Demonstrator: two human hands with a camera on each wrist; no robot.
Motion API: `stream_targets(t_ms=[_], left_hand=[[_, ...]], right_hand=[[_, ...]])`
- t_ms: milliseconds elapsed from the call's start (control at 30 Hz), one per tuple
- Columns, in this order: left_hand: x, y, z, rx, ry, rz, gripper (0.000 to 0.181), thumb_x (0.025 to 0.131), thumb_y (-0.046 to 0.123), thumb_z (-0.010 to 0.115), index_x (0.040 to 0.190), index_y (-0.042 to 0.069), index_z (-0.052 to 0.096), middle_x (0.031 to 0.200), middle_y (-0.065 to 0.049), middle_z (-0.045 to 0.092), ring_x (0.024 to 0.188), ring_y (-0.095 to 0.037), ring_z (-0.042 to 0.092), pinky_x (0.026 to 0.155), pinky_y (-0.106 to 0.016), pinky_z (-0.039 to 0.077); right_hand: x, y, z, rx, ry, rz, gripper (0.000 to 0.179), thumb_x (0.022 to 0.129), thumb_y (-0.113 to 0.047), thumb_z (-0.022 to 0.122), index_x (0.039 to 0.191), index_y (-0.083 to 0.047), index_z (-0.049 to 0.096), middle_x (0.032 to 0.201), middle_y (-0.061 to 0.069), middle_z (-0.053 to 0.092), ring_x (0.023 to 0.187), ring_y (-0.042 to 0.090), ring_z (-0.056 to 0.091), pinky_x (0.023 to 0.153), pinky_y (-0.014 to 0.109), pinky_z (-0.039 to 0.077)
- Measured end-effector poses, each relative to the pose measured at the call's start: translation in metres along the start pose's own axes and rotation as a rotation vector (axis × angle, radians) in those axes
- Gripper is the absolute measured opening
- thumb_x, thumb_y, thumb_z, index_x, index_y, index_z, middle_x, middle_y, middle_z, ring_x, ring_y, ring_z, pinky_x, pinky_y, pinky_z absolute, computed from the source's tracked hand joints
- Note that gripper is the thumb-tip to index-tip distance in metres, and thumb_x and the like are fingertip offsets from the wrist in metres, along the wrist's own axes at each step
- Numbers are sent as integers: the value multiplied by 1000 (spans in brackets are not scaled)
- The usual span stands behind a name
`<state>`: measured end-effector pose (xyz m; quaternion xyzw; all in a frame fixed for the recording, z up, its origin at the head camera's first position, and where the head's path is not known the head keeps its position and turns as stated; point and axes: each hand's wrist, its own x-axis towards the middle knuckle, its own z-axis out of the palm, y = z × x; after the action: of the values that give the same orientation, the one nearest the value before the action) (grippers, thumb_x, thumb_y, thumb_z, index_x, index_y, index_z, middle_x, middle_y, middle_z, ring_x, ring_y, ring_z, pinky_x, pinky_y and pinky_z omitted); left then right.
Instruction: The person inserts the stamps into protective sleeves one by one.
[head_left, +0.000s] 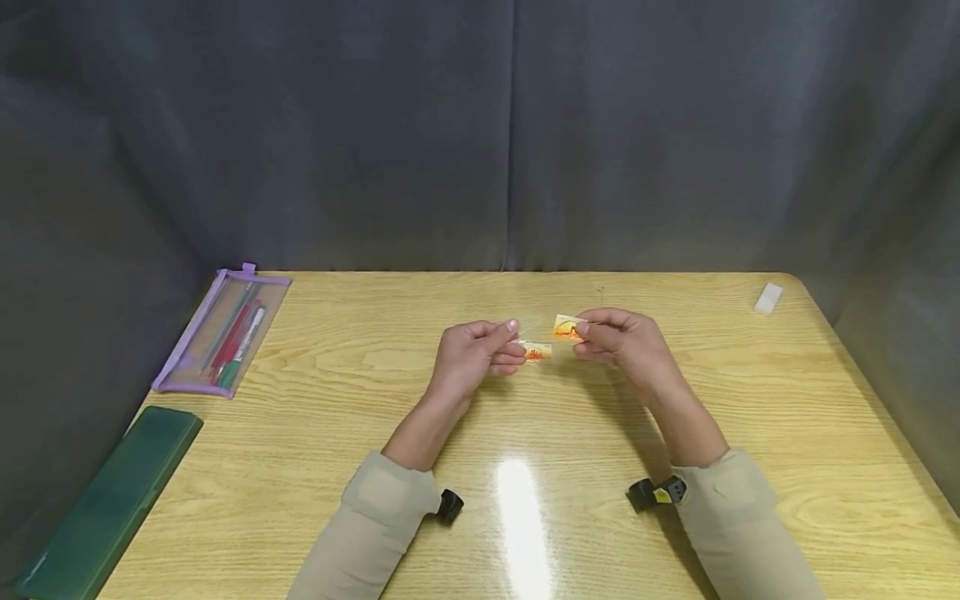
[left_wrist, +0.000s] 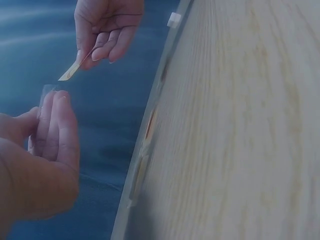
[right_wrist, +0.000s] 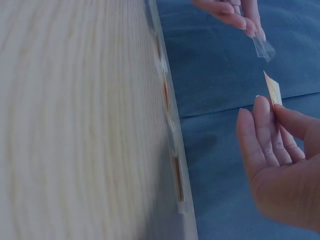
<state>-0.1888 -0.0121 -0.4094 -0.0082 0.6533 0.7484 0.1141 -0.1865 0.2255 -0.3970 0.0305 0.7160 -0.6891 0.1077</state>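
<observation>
My left hand (head_left: 480, 350) pinches a small clear plastic sleeve (right_wrist: 260, 47) between thumb and fingers. The sleeve is almost see-through in the head view. To its right, my right hand (head_left: 622, 337) holds a small yellow and orange stamp-like card (head_left: 567, 327) between thumb and fingers. The card stands a little apart from the sleeve, both above the table. In the right wrist view the card (right_wrist: 273, 91) is tilted. A second yellow and orange card (head_left: 540, 352) shows beside my left fingertips, partly hidden by them; whether the hand touches it, I cannot tell.
On the left of the wooden table (head_left: 360, 483) lie a purple-edged mesh pouch (head_left: 258, 333) with pens inside and a green case (head_left: 112, 500). A white eraser-like block (head_left: 768, 298) sits at the back right. Dark curtains (head_left: 375, 150) hang behind the table.
</observation>
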Motion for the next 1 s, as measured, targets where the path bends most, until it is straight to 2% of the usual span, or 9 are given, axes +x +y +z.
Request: stream_targets(t_ms=[67, 233, 433, 500, 633, 833, 1000], left_hand=[[0, 0, 0, -9, -6, 0, 34, 96, 22, 72, 106, -11, 71, 83, -12, 78, 73, -16, 77, 71, -31, 65], [-1, 2, 2, -55, -7, 0, 18, 95, 6, 70, 104, -9, 71, 94, -20, 78, 85, -24, 78, 77, -33, 64], [-2, 3, 3, -120, -13, 18, 17, 92, -4, 70, 108, -10, 69, 93, -12, 78, 87, -19, 77, 80, -29, 64], [-2, 4, 3, -124, -19, 23, 22, 92, -4, 71, 113, -10, 67, 93, -10, 77, 87, -17, 77, 80, -27, 64], [-2, 5, 4, -95, -15, 16, 27, 92, -2, 71, 119, -7, 67, 97, -12, 77, 91, -23, 77, 80, -26, 63], [-3, 4, 6, -50, 19, -6, 19, 93, 7, 74, 107, -5, 74, 97, -18, 78, 82, -18, 78, 78, -31, 64], [-4, 2, 8, -42, 23, -11, 18, 94, 13, 73, 102, -3, 73, 95, -17, 78, 86, -25, 79, 76, -32, 64]], right_hand=[[0, 0, 1, -13, -3, -3, 33, 101, -18, 65, 124, 5, 60, 96, -5, 71, 80, 8, 74, 85, 30, 63], [0, 0, 2, -18, -7, -12, 35, 100, -19, 66, 125, 6, 59, 94, -5, 70, 79, 7, 74, 85, 29, 63], [0, 1, 3, -7, -4, -19, 32, 100, -17, 65, 123, 5, 60, 91, -5, 71, 77, 7, 74, 83, 29, 63], [-1, 0, 3, -9, -4, -22, 33, 100, -17, 65, 123, 5, 59, 91, -6, 71, 78, 7, 74, 82, 28, 63], [-3, -1, 5, -24, -7, -25, 33, 101, -18, 64, 125, 5, 60, 93, -7, 70, 79, 7, 74, 84, 29, 63], [-4, -1, 7, -41, -8, -25, 37, 101, -21, 65, 127, 4, 60, 96, -6, 70, 81, 8, 74, 89, 31, 62], [-3, -1, 11, -53, -5, -16, 35, 101, -21, 64, 126, 3, 61, 99, -6, 70, 81, 9, 74, 94, 39, 61]])
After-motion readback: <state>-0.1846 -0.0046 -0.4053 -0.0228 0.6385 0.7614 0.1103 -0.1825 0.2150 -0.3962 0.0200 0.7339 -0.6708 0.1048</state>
